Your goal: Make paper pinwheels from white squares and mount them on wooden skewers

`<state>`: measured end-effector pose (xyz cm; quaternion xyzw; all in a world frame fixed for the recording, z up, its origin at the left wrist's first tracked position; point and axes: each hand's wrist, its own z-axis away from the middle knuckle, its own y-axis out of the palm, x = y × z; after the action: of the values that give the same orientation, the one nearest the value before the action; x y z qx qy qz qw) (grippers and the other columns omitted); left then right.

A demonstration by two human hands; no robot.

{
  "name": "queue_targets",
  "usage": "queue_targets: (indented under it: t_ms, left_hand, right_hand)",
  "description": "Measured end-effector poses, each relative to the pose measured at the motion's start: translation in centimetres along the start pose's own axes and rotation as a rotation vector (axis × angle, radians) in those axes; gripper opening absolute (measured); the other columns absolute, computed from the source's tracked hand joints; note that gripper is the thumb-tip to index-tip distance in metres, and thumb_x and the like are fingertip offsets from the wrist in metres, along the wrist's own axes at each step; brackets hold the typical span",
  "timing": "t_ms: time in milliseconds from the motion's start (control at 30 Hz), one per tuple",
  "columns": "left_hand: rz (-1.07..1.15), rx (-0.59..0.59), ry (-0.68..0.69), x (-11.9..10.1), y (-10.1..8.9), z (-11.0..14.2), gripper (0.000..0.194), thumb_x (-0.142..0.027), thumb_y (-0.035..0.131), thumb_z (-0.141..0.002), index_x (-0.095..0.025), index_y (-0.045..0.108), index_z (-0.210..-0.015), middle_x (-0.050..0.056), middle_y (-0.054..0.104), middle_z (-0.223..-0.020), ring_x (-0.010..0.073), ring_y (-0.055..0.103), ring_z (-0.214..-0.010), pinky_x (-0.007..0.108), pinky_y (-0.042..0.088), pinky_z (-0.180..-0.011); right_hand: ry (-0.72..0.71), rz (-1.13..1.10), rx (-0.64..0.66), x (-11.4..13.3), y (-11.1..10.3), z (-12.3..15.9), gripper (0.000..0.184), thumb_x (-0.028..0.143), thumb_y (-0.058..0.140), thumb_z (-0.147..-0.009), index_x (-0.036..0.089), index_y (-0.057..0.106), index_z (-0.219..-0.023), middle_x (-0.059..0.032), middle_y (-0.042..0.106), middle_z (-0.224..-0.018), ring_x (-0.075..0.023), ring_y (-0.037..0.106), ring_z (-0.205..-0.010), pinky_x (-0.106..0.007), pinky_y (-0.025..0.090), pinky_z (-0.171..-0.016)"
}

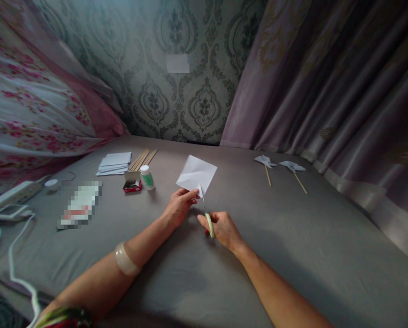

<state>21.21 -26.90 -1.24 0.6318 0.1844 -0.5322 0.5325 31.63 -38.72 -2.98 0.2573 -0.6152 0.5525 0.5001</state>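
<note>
My left hand (180, 206) pinches the near corner of a white square of paper (197, 175) and holds it up above the grey sheet. My right hand (222, 228) is closed round the pale green handle of small scissors (208, 218). Their blades point up into the paper's lower corner, beside my left fingertips. A pale bangle sits on my left forearm.
A stack of white paper squares (113, 164), wooden sticks (144, 158), a small red box of pins (132, 183) and a green-labelled glue bottle (147, 177) lie at the back left. Two paper pinwheels on sticks (267, 165) (294, 171) lie right. A power strip (8, 195) and cables lie far left.
</note>
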Motion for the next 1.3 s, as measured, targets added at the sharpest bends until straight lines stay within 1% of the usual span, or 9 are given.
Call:
queue_targets:
  t_ms: [167,300,400,533,733,900,1000,1100,1300]
  left_hand:
    - [0.014,-0.079,0.056,-1.0,-0.8,-1.0,0.03,-0.024,0.083,-0.045,-0.013,0.061,-0.062,0.001,0.061,-0.063,0.0091,0.055,-0.058,0.019,0.041,-0.052]
    - [0.053,-0.103,0.047,-1.5,-1.1,-1.3,0.03,-0.023,0.081,-0.043,-0.015,0.056,-0.058,-0.002,0.058,-0.058,0.0075,0.051,-0.053,0.019,0.039,-0.049]
    - [0.069,-0.08,0.042,-1.5,-1.2,-1.2,0.03,-0.026,0.08,-0.044,-0.016,0.055,-0.058,-0.004,0.056,-0.058,0.0064,0.048,-0.051,0.018,0.038,-0.049]
    - [0.04,-0.027,0.007,-1.4,-1.1,-1.2,0.029,-0.029,0.079,-0.047,-0.015,0.059,-0.062,-0.004,0.054,-0.059,0.0063,0.048,-0.051,0.018,0.039,-0.049]
    - [-0.017,0.057,-0.035,-1.3,-1.0,-1.0,0.028,-0.032,0.077,-0.049,-0.016,0.062,-0.065,-0.001,0.058,-0.065,0.0082,0.052,-0.056,0.019,0.039,-0.051]
    - [0.027,0.055,-0.05,-1.6,-0.9,-0.8,0.029,-0.033,0.079,-0.05,-0.016,0.061,-0.064,-0.001,0.059,-0.066,0.0076,0.051,-0.056,0.019,0.039,-0.051]
    - [0.14,0.031,-0.07,-1.7,-0.6,-0.7,0.034,-0.036,0.082,-0.049,-0.015,0.059,-0.064,-0.003,0.056,-0.062,0.0064,0.05,-0.056,0.018,0.04,-0.054]
    - [0.183,0.04,-0.129,-1.4,0.0,-0.5,0.039,-0.036,0.085,-0.048,-0.014,0.061,-0.07,-0.001,0.059,-0.067,0.0066,0.053,-0.061,0.018,0.04,-0.056]
    - [0.16,0.061,-0.181,-0.1,0.4,-0.6,0.035,-0.032,0.085,-0.05,-0.014,0.061,-0.068,-0.001,0.058,-0.067,0.0066,0.053,-0.063,0.017,0.04,-0.056]
  right_hand:
    - [0.009,-0.083,0.019,0.4,-0.1,0.4,0.042,0.055,0.061,-0.069,0.017,0.053,-0.052,0.0022,0.052,-0.047,-0.0083,0.043,-0.044,-0.021,0.033,-0.046]
    - [-0.067,-0.228,-0.165,1.1,-0.8,0.2,0.04,0.057,0.063,-0.065,0.019,0.051,-0.059,0.0044,0.047,-0.05,-0.0084,0.04,-0.047,-0.022,0.034,-0.047]
    - [-0.102,-0.317,-0.303,1.8,-1.8,-0.6,0.043,0.057,0.069,-0.058,0.018,0.056,-0.071,0.0036,0.053,-0.057,-0.0094,0.045,-0.051,-0.022,0.037,-0.049]
    - [-0.111,-0.426,-0.366,3.1,-3.6,-2.2,0.048,0.052,0.074,-0.054,0.016,0.06,-0.081,0.0,0.06,-0.07,-0.0102,0.05,-0.057,-0.023,0.04,-0.053]
    - [-0.085,-0.478,-0.353,5.4,-5.0,-4.7,0.037,0.047,0.072,-0.054,0.016,0.057,-0.066,0.0076,0.044,-0.048,-0.0067,0.036,-0.047,-0.022,0.03,-0.046]
    - [-0.073,-0.493,-0.374,6.0,-4.6,-6.7,0.031,0.042,0.07,-0.053,0.018,0.051,-0.06,0.0097,0.035,-0.045,-0.0053,0.029,-0.043,-0.022,0.021,-0.041]
    - [-0.106,-0.559,-0.47,6.0,-4.0,-7.2,0.031,0.041,0.071,-0.053,0.018,0.05,-0.06,0.0093,0.038,-0.046,-0.0054,0.032,-0.043,-0.021,0.025,-0.042]
    - [-0.117,-0.622,-0.543,5.6,-3.2,-7.2,0.032,0.041,0.073,-0.053,0.018,0.053,-0.065,0.008,0.045,-0.048,-0.0069,0.04,-0.044,-0.021,0.032,-0.044]
    - [-0.048,-0.634,-0.576,4.7,-1.4,-6.8,0.032,0.042,0.073,-0.055,0.017,0.055,-0.066,0.0045,0.053,-0.05,-0.0103,0.049,-0.047,-0.023,0.037,-0.046]
